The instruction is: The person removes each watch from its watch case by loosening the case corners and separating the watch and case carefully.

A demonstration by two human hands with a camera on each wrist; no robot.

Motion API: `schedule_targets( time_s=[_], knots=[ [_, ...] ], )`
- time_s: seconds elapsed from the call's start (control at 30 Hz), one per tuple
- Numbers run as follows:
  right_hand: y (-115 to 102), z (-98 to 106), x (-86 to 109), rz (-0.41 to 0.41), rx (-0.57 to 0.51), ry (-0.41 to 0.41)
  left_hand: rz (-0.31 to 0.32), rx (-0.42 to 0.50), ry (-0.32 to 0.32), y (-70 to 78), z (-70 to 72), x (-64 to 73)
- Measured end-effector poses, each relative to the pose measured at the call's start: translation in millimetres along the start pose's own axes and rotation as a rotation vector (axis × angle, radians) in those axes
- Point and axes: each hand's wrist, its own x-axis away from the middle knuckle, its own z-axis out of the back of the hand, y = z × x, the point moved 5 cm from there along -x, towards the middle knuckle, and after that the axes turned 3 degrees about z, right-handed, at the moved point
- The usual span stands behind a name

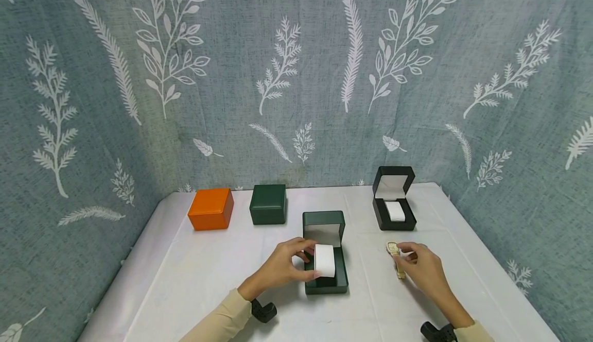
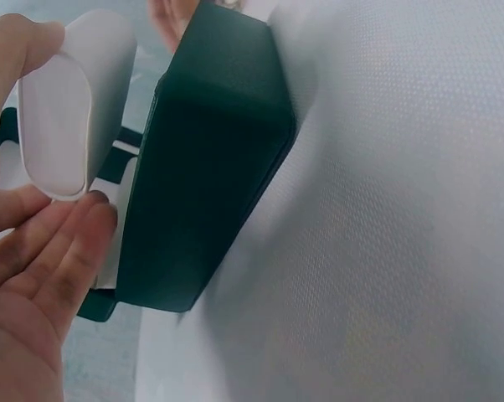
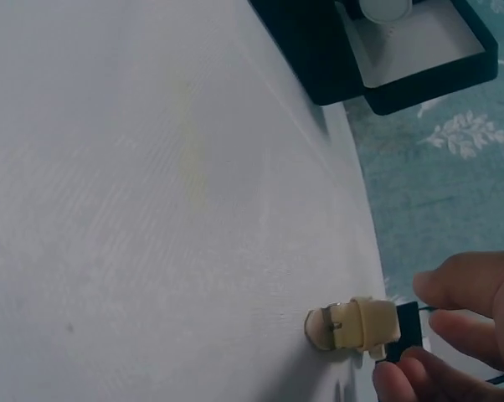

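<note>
My left hand [image 1: 288, 263] pinches a white watch cushion [image 1: 324, 260] between thumb and fingers, over an open dark green watch box [image 1: 326, 289]. Its thumb [image 2: 36, 43] lies on one side of the cushion, with fingertips at the opposite side in the left wrist view. My right hand [image 1: 422, 267] is close beside a pale gold wristwatch [image 1: 393, 248], its thumb overlapping the strap in the head view. The right wrist view shows the buckled strap [image 3: 350, 325] near the fingertips, with a gap beside the thumb [image 3: 453, 280].
Behind the work stand a closed orange box [image 1: 210, 209] and a closed green box [image 1: 268, 204]. An open black watch box [image 1: 394, 176] with a white cushion sits at the back right. White cloth [image 1: 194, 290] covers the table, and a leaf-patterned curtain [image 1: 319, 69] hangs behind.
</note>
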Motion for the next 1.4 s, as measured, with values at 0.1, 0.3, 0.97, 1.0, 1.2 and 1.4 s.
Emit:
schedule_targets(
  time_s=[0.1, 0.3, 0.97, 1.0, 1.2, 1.4],
  knots=[
    [-5, 2, 0.1, 0.043, -0.025, 0.034, 0.007, -0.020, 0.011, -1.0, 1.3, 0.9],
    [-12, 4, -0.8, 0.131, -0.067, 0.077, 0.014, -0.022, 0.010, -0.9, 2.2, 2.1],
    [-40, -32, -8.1, 0.246, -0.244, -0.103, 0.015, 0.039, 0.028, 1.7, 2.8, 1.3],
    [-41, -34, -8.3, 0.248, -0.246, -0.110, 0.016, 0.040, 0.031, 1.7, 3.0, 1.5],
    [-48, -44, -8.8, 0.253, -0.288, -0.183, 0.019, 0.053, 0.032, 0.9, 2.8, 2.1],
    [-55, -53, -6.2, 0.287, -0.322, -0.246, 0.016, 0.046, 0.032, 0.2, 2.1, 1.4]
  ],
)
